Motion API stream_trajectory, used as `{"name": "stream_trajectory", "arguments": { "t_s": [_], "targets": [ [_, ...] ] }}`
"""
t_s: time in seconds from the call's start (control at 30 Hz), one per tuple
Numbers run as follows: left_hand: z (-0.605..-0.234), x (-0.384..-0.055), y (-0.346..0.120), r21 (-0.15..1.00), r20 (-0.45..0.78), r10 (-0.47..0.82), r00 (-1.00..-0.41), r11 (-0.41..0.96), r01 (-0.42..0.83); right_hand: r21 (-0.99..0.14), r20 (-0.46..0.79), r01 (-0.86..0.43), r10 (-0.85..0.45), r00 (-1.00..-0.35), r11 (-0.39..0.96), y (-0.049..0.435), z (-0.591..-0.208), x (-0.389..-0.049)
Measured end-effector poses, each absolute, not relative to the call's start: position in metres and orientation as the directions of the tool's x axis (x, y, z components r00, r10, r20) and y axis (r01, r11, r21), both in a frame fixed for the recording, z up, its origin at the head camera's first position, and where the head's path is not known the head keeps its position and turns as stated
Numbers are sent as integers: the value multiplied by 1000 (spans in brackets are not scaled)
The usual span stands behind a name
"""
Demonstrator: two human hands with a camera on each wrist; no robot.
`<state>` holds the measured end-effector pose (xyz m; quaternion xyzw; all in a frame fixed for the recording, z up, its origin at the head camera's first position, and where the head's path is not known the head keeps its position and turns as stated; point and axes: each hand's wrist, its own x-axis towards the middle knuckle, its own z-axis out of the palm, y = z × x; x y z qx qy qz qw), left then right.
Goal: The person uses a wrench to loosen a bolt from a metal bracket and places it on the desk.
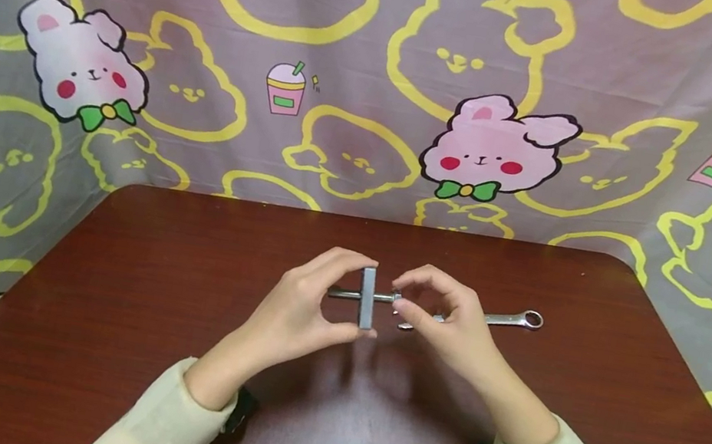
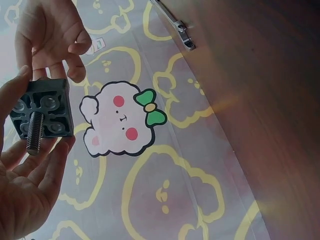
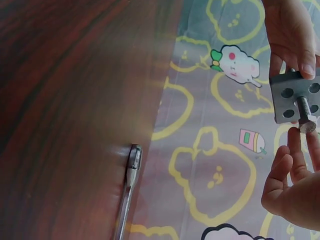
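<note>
My left hand (image 1: pixel 305 299) grips a square grey plate (image 1: pixel 365 309) by its opposite edges, thumb on one and fingers on the other. The right wrist view shows round holes near the plate's corners and a hex-head bolt (image 3: pixel 304 107) through its middle. Its threaded end sticks out of the ribbed back face in the left wrist view. Around the bolt's head my right hand (image 1: pixel 455 319) is bent, thumb and index fingertips right at it. The bolt head shows uncovered in the right wrist view, above that hand's fingertips.
A silver combination wrench (image 1: pixel 508 321) lies on the brown table (image 1: pixel 139 312) behind my right hand, partly hidden by it, its ring end to the right. A patterned cloth (image 1: pixel 364 83) with cartoon animals hangs behind the table and along its sides.
</note>
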<state>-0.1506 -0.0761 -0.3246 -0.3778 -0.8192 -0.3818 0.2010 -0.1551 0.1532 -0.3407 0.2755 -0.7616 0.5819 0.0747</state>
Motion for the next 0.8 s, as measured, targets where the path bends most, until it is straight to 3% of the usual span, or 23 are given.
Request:
{"name": "stream_trajectory", "arguments": {
  "t_s": [0.3,0.8],
  "targets": [
    [-326,-150,-74,467,604,480,-637,434,770,-918,327,-378,-313,-892,121,149,-344,-154],
    [-325,-152,-77,454,620,468,-630,441,774,-829,465,-535,-328,-822,163,147,-344,-151]
  ]
}}
